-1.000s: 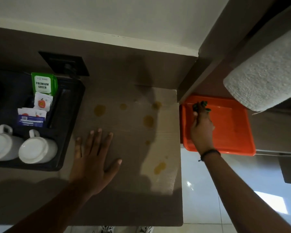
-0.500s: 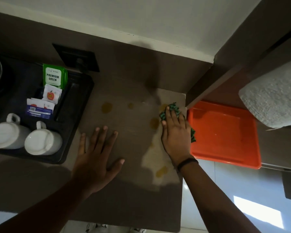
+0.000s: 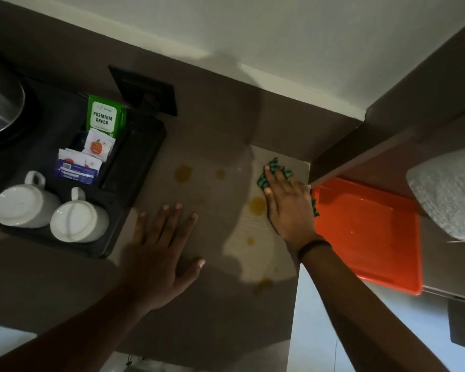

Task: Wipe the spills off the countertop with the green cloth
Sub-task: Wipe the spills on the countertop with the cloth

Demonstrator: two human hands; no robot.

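The green cloth (image 3: 273, 167) lies flat on the brown countertop (image 3: 212, 232) at its far right corner, mostly hidden under my right hand (image 3: 286, 208), which presses down on it with fingers together. Amber spills dot the counter: one (image 3: 183, 173) at the far middle, a small one (image 3: 220, 173) beside it, one (image 3: 257, 206) just left of my right hand, a tiny one (image 3: 250, 240) nearer, and one (image 3: 262, 284) at the near right edge. My left hand (image 3: 163, 256) rests palm down, fingers spread, on the counter's middle and holds nothing.
A black tray (image 3: 134, 162) on the left carries two upturned white mugs (image 3: 78, 218) and tea sachets (image 3: 104, 116). An orange tray (image 3: 373, 237) sits lower, right of the counter edge. A grey towel (image 3: 446, 194) hangs at the far right. A black wall socket (image 3: 145, 89) sits behind.
My right hand lifted the green cloth out of the orange tray, brought it left onto the counter's far right corner and pressed it flat. The left hand stayed put.
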